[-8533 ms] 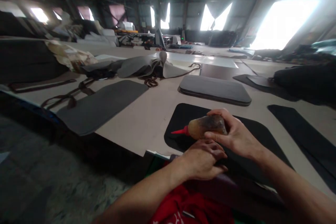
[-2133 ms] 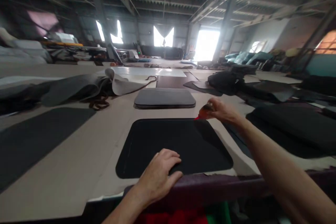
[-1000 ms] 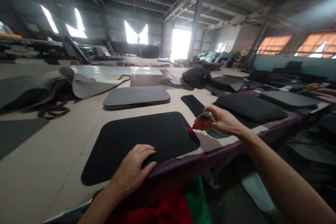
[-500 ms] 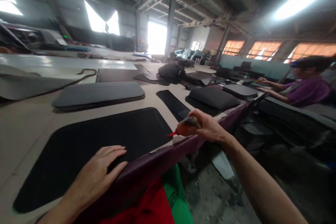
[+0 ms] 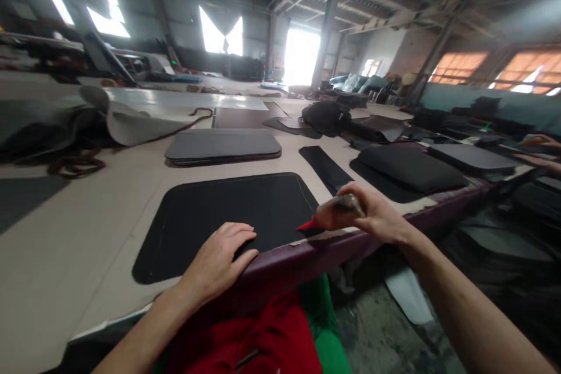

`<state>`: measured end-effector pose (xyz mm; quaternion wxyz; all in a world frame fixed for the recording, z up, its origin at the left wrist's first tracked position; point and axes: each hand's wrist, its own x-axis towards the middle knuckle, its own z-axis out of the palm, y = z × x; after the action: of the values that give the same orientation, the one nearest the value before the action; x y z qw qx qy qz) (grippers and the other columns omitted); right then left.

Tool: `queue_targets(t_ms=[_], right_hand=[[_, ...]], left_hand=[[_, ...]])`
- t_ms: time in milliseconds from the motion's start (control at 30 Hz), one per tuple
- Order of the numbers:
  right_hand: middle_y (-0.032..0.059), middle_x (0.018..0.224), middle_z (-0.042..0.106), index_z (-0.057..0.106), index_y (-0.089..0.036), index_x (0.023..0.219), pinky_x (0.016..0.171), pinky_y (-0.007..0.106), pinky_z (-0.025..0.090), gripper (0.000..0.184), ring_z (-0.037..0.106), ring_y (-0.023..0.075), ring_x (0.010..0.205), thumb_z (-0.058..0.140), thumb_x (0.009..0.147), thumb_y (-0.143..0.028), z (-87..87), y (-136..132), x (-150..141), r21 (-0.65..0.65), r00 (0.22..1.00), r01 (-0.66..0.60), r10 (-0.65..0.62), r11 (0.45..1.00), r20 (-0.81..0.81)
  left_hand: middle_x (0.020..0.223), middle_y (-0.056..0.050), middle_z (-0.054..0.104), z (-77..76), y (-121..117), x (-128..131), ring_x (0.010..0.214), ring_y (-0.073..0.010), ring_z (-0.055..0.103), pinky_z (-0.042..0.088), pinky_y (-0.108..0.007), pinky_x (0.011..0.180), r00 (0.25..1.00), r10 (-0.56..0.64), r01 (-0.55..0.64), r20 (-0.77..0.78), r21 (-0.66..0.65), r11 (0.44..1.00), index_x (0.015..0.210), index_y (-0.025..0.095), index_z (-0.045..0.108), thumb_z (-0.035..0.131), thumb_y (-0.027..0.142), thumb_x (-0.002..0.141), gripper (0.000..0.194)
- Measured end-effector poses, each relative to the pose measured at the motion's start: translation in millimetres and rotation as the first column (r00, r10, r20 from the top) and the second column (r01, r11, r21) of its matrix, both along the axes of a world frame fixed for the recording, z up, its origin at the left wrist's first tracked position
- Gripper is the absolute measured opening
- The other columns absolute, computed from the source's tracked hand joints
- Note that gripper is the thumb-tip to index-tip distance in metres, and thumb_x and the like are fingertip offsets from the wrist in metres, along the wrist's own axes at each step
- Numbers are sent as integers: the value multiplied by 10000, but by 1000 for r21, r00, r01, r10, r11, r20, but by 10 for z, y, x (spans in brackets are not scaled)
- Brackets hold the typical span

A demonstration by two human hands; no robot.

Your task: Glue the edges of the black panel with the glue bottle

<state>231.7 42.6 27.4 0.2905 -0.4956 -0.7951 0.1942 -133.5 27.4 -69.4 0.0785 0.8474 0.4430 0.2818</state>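
Observation:
A black rounded fabric panel (image 5: 228,213) lies flat on the beige table (image 5: 65,245) in front of me. My left hand (image 5: 219,260) rests palm down on its near edge, fingers stretched out flat. My right hand (image 5: 372,216) is closed around a brownish squeeze bottle (image 5: 339,210). Its red nozzle (image 5: 307,225) points left and touches the panel's near right corner by the dark purple table rim (image 5: 350,242).
A grey padded panel (image 5: 223,146) lies behind the black one. A black strip (image 5: 326,169) and dark cushions (image 5: 409,166) sit to the right. Grey folded fabric (image 5: 131,123) and cords lie at the left. Another person's hands (image 5: 541,149) show at the far right.
The nozzle has travelled from the panel's far right corner down its right side to the near right corner. My left hand stayed on the near edge. The view swung right, then back left.

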Motion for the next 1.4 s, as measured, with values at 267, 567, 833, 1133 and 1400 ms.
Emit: queue_targets(t_ms=[267, 567, 833, 1133, 1400], right_hand=[[-6, 903, 625, 547, -244, 1060, 694, 295, 492, 356, 614, 209, 814, 684, 732, -241, 51, 122, -531, -134, 977, -193, 178, 972, -118], [8, 927, 611, 540, -228, 1051, 682, 280, 442, 349, 578, 191, 805, 673, 734, -286, 67, 334, -1070, -22, 934, -358, 358, 934, -14], [1, 944, 609, 530, -218, 1064, 663, 254, 394, 334, 560, 171, 812, 697, 781, -280, 31, 401, -1653, -6, 864, -503, 503, 864, 17], [-34, 956, 604, 536, -224, 1062, 676, 246, 349, 356, 548, 136, 795, 738, 771, -187, 62, 388, -2182, 76, 818, -575, 569, 814, 89], [-12, 1051, 596, 546, -224, 1085, 708, 266, 371, 380, 562, 150, 855, 766, 776, -198, -38, 362, -2471, 147, 830, -557, 553, 817, 73]], left_hand=[[1270, -30, 648, 248, -166, -246, 1190, -196, 579, 468, -379, 1062, 998, 36, -37, 50, 14, 999, 1214, 235, 641, 366, 305, 1039, 333], [1185, -67, 672, 92, -430, -1308, 1135, -251, 601, 465, -418, 1049, 846, 524, -524, 97, -32, 851, 1156, 191, 662, 366, 338, 968, 380], [1057, -39, 717, 13, -489, -1293, 1009, -215, 660, 519, -366, 936, 795, 546, -542, 264, -93, 835, 1200, 213, 653, 398, 318, 949, 373], [1066, -21, 715, -39, -500, -1316, 1028, -191, 651, 498, -341, 948, 797, 537, -536, 278, -83, 840, 1199, 220, 650, 410, 255, 937, 357], [1065, -17, 722, -10, -510, -1285, 1029, -187, 659, 495, -339, 949, 770, 569, -558, 288, -129, 820, 1213, 219, 641, 402, 263, 936, 368]])
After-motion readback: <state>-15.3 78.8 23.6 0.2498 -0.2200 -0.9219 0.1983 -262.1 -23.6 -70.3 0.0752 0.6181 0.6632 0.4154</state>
